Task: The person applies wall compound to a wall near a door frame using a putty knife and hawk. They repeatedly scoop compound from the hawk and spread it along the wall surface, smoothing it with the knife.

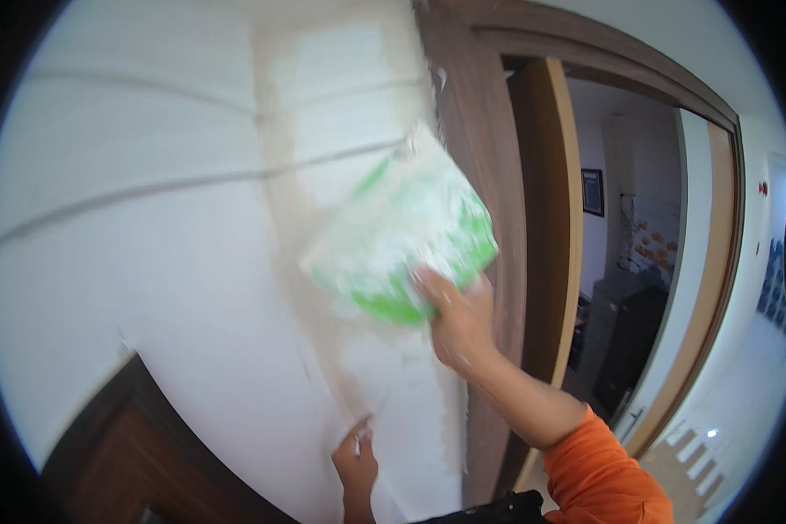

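Observation:
My right hand (pixel 463 323) grips a green plastic putty spreader (pixel 402 227) by its lower edge, thumb on the face. White filler is smeared over most of that face, and the spreader is blurred and tilted in front of the wall. Lower down, my left hand (pixel 355 458) is close to the wall with its fingers pinched together. What they hold, if anything, is too small to make out. Behind both hands is a white wall (pixel 183 262) with a beige-edged vertical strip of filler (pixel 341 61).
A brown door frame (pixel 476 113) stands right of the filler strip. Its door (pixel 555 218) is ajar onto a room with a dark cabinet (pixel 624 314). Another dark brown door (pixel 122 437) is at lower left. Dark lines cross the wall.

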The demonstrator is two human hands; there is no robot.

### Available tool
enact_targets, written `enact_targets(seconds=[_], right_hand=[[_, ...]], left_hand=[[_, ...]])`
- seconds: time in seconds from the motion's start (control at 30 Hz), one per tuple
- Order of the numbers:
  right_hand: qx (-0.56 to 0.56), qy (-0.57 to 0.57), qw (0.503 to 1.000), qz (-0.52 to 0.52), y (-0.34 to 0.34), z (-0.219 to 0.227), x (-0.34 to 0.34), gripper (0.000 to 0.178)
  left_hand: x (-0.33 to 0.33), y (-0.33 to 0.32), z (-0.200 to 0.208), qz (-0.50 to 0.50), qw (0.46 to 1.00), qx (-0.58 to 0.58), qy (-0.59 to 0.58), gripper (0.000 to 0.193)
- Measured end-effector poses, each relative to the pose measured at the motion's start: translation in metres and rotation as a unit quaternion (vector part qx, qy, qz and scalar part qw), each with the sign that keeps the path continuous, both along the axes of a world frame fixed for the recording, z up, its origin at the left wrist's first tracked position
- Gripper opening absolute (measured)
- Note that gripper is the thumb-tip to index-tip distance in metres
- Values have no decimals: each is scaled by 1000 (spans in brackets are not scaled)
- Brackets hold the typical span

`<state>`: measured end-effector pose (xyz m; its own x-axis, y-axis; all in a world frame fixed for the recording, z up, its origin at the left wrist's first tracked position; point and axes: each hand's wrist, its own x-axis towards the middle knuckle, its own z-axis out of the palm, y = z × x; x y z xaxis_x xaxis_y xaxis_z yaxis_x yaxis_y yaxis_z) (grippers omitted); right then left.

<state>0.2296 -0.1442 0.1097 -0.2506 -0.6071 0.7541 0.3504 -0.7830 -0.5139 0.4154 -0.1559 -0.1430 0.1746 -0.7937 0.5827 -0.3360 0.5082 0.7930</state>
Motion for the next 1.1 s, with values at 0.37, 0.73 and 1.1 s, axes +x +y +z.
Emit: enact_targets(seconds=[0.37, 0.73, 1.1], right_hand=[[-133, -305, 936, 116, -95, 293, 63, 16], [-86, -323, 940, 74, -104, 388, 73, 21], [-290, -227, 897, -245, -105, 327, 130, 38]], left_hand=[[6, -23, -6, -94, 979, 18, 180, 32], [33, -28, -15, -73, 987, 29, 138, 33], [39, -24, -26, -84, 983, 48, 159, 31]])
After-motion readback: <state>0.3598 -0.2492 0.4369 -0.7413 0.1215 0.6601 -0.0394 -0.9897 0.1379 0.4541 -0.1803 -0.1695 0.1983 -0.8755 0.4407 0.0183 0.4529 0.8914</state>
